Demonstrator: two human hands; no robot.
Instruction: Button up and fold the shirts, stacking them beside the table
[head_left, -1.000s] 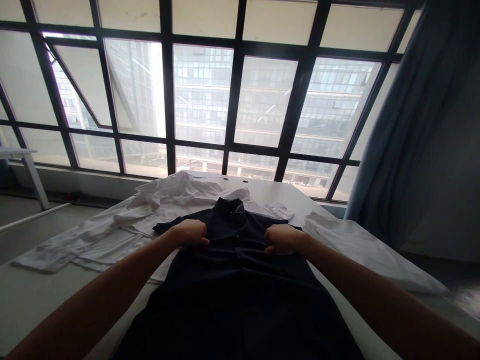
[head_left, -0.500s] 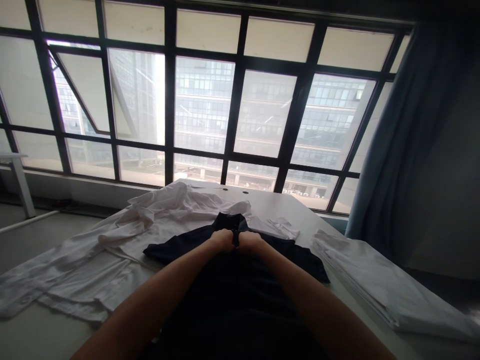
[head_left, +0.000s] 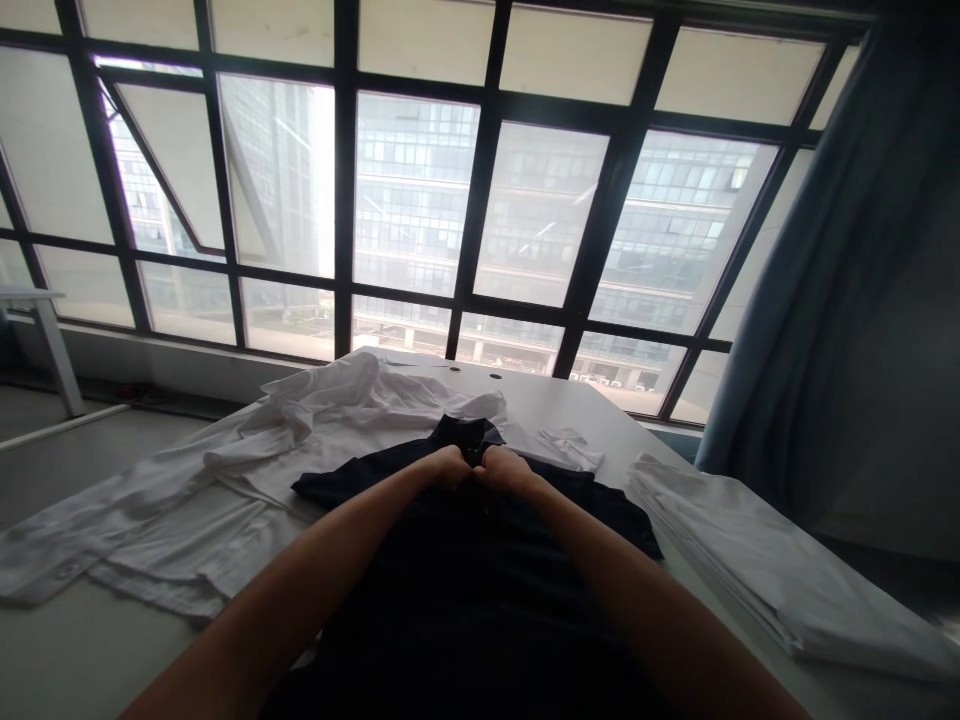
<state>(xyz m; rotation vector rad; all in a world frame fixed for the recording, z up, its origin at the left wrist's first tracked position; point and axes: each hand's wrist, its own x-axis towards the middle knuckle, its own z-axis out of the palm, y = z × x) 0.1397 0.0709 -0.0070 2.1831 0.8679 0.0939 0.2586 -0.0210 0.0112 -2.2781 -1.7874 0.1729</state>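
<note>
Dark shirt lying on the bench, our left hand and right hand meeting by its collar, each grip pinching its front, white cloth sprawling rumpled at left, folded whites lying at right.

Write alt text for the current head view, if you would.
A person's left hand and right hand hold a dark shirt below its collar on a white table; rumpled white fabric lies left, folded white fabric right, windows behind.
</note>
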